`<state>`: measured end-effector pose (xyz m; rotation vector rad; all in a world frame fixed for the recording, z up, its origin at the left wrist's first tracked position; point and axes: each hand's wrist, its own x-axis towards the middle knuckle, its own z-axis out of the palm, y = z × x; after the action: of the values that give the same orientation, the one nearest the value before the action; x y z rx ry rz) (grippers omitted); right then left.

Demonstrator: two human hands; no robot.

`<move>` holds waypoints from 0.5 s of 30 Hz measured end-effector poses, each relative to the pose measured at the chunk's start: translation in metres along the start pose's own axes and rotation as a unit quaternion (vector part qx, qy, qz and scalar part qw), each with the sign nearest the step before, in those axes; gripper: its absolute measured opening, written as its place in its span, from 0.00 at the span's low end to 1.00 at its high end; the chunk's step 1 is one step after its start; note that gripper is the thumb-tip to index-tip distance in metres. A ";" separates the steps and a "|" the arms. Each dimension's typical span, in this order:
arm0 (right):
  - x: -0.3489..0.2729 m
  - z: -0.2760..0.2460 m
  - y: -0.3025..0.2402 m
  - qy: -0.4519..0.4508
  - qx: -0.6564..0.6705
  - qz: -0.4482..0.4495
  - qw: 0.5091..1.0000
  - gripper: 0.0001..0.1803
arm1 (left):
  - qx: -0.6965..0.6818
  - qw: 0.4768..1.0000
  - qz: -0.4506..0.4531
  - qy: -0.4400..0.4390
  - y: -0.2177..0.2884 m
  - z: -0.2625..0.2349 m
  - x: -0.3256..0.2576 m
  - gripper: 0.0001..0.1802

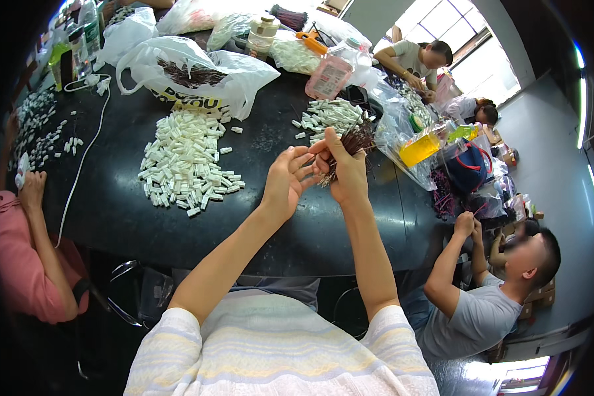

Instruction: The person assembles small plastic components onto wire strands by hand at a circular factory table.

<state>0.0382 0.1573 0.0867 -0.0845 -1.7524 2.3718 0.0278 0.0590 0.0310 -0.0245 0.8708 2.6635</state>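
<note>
My right hand (348, 173) is closed round a bundle of thin dark brown wires (359, 138), thumb up, with pale wire ends poking out below its fingers. Facing it, my left hand (288, 181) has its fingers apart and slightly bent, their tips close to the right fingertips and the wire ends. Whether a single wire lies between them is too small to tell. Just beyond my hands is a small heap of white plastic connector pieces (330, 115). A larger heap of the same white pieces (188, 158) spreads on the black table (264, 244) to the left.
A white plastic bag (244, 76) holding brown wires stands behind the large heap. A pink-labelled container (329, 77), a jar (263, 36) and a yellow bottle (419, 150) stand further off. A white cable (86, 155) crosses the left side. Co-workers sit at left, right and far right.
</note>
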 end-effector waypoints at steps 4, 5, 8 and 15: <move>0.001 0.013 0.006 -0.025 -0.043 0.007 0.999 0.13 | -0.214 0.964 -0.148 -0.062 0.001 0.004 0.000 0.17; 0.002 0.013 0.009 -0.048 -0.055 -0.004 0.997 0.12 | -0.222 0.960 -0.165 -0.035 0.000 0.005 0.000 0.19; 0.002 0.009 0.007 -0.088 -0.122 -0.021 0.988 0.06 | -0.244 0.952 -0.182 -0.041 0.003 0.007 -0.001 0.18; 0.000 0.007 -0.001 -0.146 -0.302 -0.060 0.940 0.07 | -0.226 0.955 -0.192 -0.029 0.005 0.002 -0.003 0.14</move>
<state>0.0376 0.1511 0.0900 0.2964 -2.4884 1.7501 0.0288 0.0553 0.0362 -0.2034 0.1929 2.4152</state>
